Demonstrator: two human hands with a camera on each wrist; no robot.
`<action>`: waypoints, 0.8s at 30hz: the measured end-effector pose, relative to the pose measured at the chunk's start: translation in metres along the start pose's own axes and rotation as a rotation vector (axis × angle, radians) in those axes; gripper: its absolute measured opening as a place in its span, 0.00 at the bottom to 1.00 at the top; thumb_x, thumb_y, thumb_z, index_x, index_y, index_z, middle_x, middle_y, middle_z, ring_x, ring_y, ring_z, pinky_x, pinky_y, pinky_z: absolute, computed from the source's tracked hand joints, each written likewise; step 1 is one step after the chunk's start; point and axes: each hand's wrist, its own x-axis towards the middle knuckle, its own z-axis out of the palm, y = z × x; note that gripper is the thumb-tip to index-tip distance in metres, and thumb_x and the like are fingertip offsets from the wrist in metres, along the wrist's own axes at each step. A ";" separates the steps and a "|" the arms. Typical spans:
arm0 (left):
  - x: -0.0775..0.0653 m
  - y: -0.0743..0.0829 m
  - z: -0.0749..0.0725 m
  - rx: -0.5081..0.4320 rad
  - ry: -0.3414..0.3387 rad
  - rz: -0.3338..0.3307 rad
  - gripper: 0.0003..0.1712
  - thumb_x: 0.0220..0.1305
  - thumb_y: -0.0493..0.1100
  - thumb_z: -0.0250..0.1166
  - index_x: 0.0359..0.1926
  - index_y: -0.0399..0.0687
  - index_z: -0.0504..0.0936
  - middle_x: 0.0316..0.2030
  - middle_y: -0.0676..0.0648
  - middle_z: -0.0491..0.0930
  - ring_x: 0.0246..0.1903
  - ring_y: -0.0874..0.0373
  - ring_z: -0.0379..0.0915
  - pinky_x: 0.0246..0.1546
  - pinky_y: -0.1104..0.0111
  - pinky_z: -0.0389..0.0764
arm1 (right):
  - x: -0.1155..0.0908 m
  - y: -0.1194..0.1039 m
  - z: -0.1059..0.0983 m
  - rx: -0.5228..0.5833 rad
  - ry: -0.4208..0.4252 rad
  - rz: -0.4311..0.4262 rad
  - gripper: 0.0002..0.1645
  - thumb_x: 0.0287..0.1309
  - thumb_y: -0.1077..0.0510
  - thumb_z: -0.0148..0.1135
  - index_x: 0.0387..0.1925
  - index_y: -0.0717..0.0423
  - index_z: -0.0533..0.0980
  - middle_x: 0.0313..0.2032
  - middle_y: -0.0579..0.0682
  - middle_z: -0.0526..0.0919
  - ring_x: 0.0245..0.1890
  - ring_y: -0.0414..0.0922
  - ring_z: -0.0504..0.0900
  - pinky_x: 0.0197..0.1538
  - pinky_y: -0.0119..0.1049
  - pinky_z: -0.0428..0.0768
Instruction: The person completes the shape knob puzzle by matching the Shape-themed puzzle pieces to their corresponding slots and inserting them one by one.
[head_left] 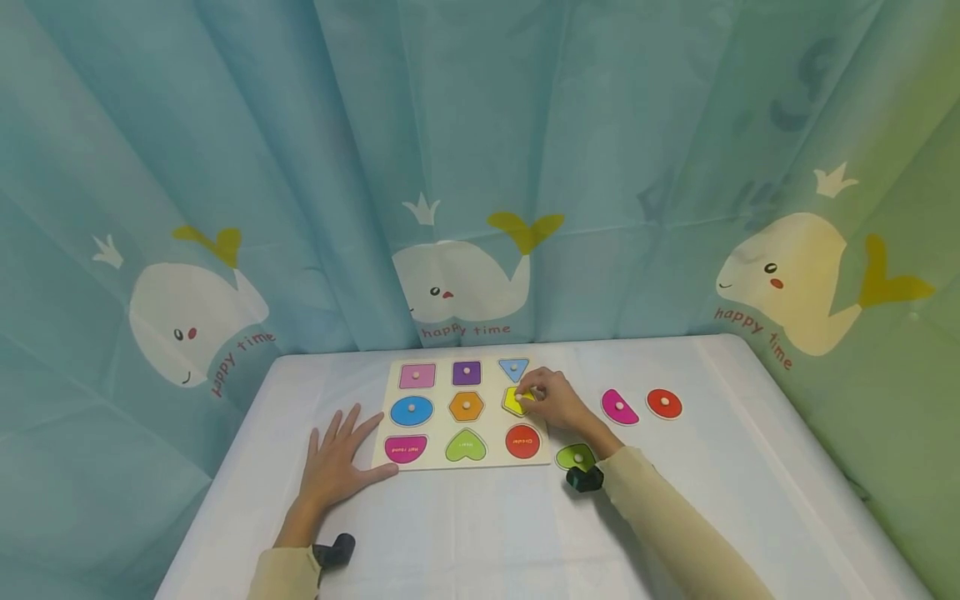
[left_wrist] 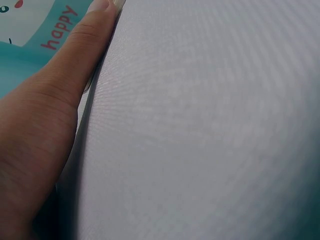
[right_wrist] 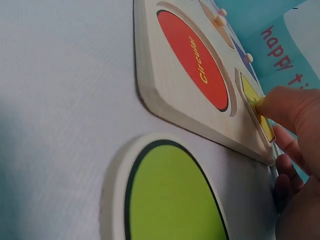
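A wooden shape puzzle board (head_left: 437, 455) lies on the table. My right hand (head_left: 553, 402) is at its right edge, thumb and fingertips pinching the knob of a yellow puzzle piece (head_left: 512, 402). In the right wrist view, that yellow piece (right_wrist: 251, 95) lies at its recess, partly covered by the thumb. My left hand (head_left: 337, 462) rests with fingers spread at the board's left edge, the thumb touching the near corner. Only the left thumb (left_wrist: 75, 55) and part of the palm show in the left wrist view. The red recess (right_wrist: 192, 57) marked "Circular" holds no piece.
Right of the board lie a magenta half-round piece (head_left: 615, 408) and a red round piece (head_left: 664, 414). A green piece (head_left: 567, 457) is beside the near right corner, under my right wrist. Pink, purple, light blue, blue and orange pieces sit in the board. A curtain (head_left: 465, 108) hangs behind.
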 end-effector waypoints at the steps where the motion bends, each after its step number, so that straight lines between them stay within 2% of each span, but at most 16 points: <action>1: 0.000 -0.001 0.000 0.005 0.001 0.001 0.57 0.48 0.74 0.72 0.76 0.56 0.68 0.78 0.36 0.55 0.77 0.30 0.42 0.69 0.26 0.37 | 0.000 0.000 0.000 0.006 -0.001 0.009 0.04 0.61 0.62 0.71 0.36 0.49 0.87 0.51 0.50 0.83 0.59 0.53 0.77 0.65 0.54 0.77; 15: 0.001 -0.004 0.002 0.010 0.005 0.005 0.57 0.48 0.74 0.72 0.76 0.56 0.68 0.78 0.36 0.54 0.77 0.30 0.41 0.69 0.26 0.38 | 0.002 0.004 0.006 0.050 -0.008 0.056 0.05 0.59 0.62 0.74 0.37 0.49 0.88 0.55 0.51 0.80 0.63 0.54 0.72 0.69 0.56 0.72; 24: 0.001 -0.002 0.001 0.005 0.007 0.011 0.57 0.48 0.74 0.72 0.76 0.56 0.68 0.78 0.35 0.55 0.77 0.30 0.42 0.69 0.26 0.38 | 0.001 0.004 0.005 0.057 -0.010 0.068 0.05 0.60 0.61 0.74 0.37 0.48 0.88 0.56 0.51 0.79 0.64 0.53 0.72 0.70 0.55 0.71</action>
